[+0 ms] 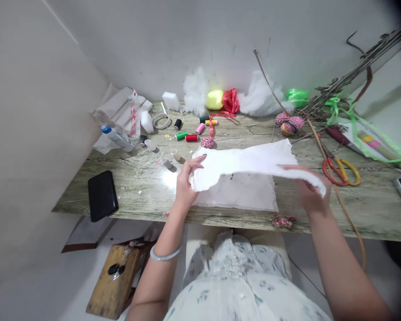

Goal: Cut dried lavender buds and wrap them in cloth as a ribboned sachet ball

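Observation:
A sheet of white paper (240, 161) with ragged edges is lifted off the table between my two hands. My left hand (187, 183) pinches its left end, thumb and fingers on the edge. At the other end, my right hand (312, 191) grips the sheet, which curls over the fingers; this hand is slightly blurred. Beneath it a second white sheet (240, 194) lies flat on the wood-grain table (143, 191). Beyond the left hand rests a red-and-white ball of twine (207, 142).
Several thread spools, including a red spool (191, 138), lie behind the paper. Scissors (341, 171) and dry twigs (347, 67) are at right. A black phone-like object (103, 195) and a clear bottle (116, 137) stand left. Cotton stuffing (259, 96) sits along the wall.

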Demonstrator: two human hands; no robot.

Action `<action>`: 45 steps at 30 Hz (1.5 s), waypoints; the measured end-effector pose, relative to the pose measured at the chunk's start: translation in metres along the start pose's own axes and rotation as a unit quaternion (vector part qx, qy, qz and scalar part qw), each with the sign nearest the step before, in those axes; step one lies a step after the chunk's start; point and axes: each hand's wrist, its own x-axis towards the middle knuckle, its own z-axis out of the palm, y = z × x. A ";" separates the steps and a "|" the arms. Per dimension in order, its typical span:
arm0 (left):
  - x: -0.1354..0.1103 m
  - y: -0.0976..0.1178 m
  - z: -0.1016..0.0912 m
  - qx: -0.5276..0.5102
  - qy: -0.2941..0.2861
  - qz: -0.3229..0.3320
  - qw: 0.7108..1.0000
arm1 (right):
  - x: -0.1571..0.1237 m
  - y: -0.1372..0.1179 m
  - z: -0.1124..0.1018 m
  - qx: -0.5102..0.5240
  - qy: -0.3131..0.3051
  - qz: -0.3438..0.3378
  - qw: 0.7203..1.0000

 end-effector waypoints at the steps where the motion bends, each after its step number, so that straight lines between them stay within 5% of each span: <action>1: -0.003 -0.004 -0.004 0.017 -0.029 -0.002 0.999 | -0.006 0.005 -0.003 0.002 -0.042 -0.012 0.999; 6: -0.010 -0.017 -0.019 0.079 -0.136 0.000 0.988 | -0.022 0.025 -0.009 -0.059 -0.179 -0.035 0.981; 12: 0.003 -0.012 -0.031 0.102 -0.127 0.031 0.986 | -0.016 0.025 -0.006 -0.078 -0.104 -0.083 0.988; 19: 0.001 -0.014 -0.033 0.109 -0.150 0.044 0.982 | -0.011 0.030 -0.001 -0.092 -0.129 -0.098 0.983; 23: -0.002 -0.012 -0.031 0.109 -0.127 0.026 0.986 | -0.012 0.031 0.001 -0.093 -0.130 -0.063 0.985; 28: 0.017 -0.001 -0.029 0.122 -0.083 0.028 0.989 | 0.004 0.021 0.002 -0.018 -0.031 0.032 0.999; 35: 0.074 0.014 -0.016 0.278 0.078 0.092 0.953 | 0.056 -0.009 0.011 0.036 0.019 0.002 0.999; 41: 0.108 0.023 -0.014 0.268 0.117 0.147 0.945 | 0.083 -0.030 0.012 -0.016 0.049 0.090 0.995; 45: 0.115 0.019 -0.015 0.212 0.119 0.128 0.961 | 0.090 -0.023 0.010 -0.007 0.065 0.064 0.996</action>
